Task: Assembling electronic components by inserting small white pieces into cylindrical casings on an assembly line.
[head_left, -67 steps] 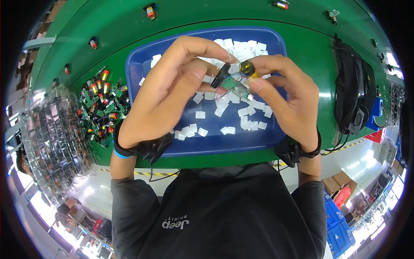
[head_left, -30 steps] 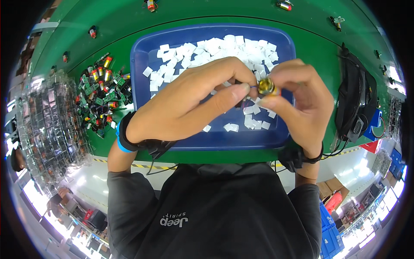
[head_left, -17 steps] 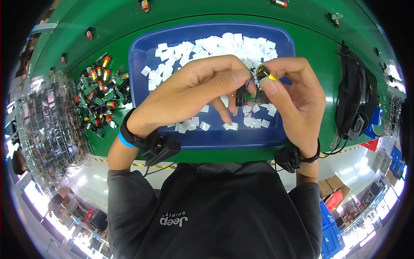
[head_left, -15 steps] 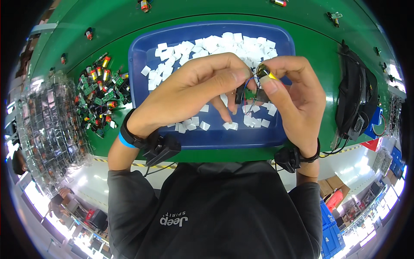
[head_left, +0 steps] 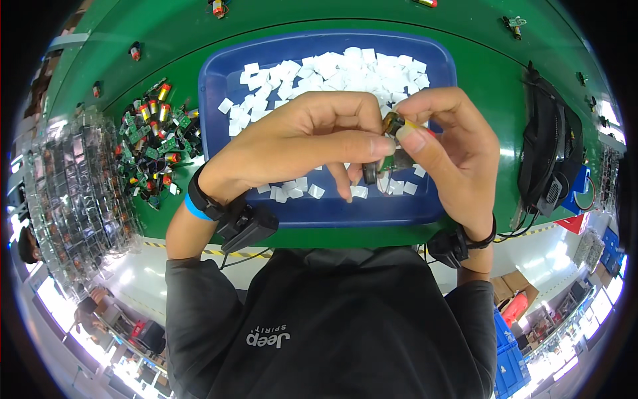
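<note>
Cylinder [head_left: 393, 122] and circuit board [head_left: 387, 164] held over a blue tray [head_left: 319, 216]

The right hand [head_left: 455, 143] grips the small yellow-and-red cylinder between thumb and fingers, its dark end tilted toward the left hand [head_left: 312, 143]. The left thumb and fingers draw in close against the green board beside the cylinder; exactly what they pinch is hidden. Below the left thumb, next to the board, hangs a round black part [head_left: 370, 174], with thin wires near it. All of this is above the right half of the tray.

White squares [head_left: 352, 70] lie loose in the tray, heaped thickest along its far side, with a few scattered nearer the person. The tray sits on a green desk [head_left: 478, 73]. Just left of it is a pile of green boards and colored cylinders [head_left: 156, 143], and beyond that stand clear plastic trays [head_left: 83, 186]. A black bag [head_left: 541, 139] lies to the right, near a blue box [head_left: 578, 183]. Black devices [head_left: 249, 229] are strapped at both wrists. More small assemblies [head_left: 514, 26] lie spaced out along the desk's far part.
</note>
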